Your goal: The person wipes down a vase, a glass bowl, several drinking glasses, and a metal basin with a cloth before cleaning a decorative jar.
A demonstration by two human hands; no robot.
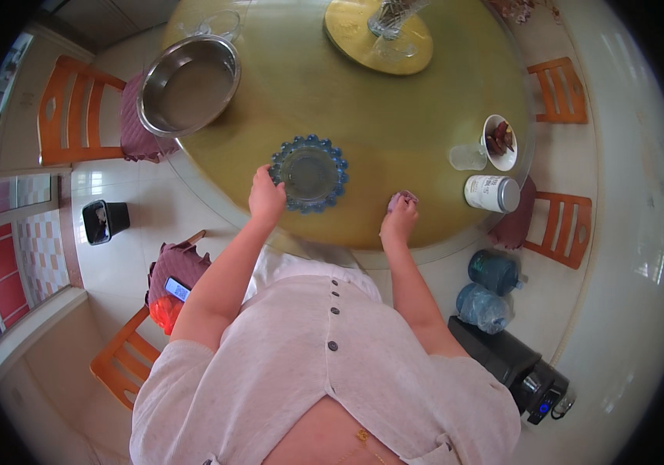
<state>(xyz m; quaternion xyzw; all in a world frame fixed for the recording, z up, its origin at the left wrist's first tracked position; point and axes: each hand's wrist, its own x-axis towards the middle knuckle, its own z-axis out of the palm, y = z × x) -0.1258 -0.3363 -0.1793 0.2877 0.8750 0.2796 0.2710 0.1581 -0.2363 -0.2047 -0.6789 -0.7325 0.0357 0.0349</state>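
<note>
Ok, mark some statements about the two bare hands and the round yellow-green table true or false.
1. The left hand touches the round glass bowl with a knobbly blue rim. True.
2. The right hand is empty. False: the right hand holds a small crumpled pinkish-purple cloth.
3. The wide round steel basin is right of the glass bowl. False: the steel basin is to its left.
4. A white cylindrical jar with a grey lid lies on its side near the table's right edge. True.
</note>
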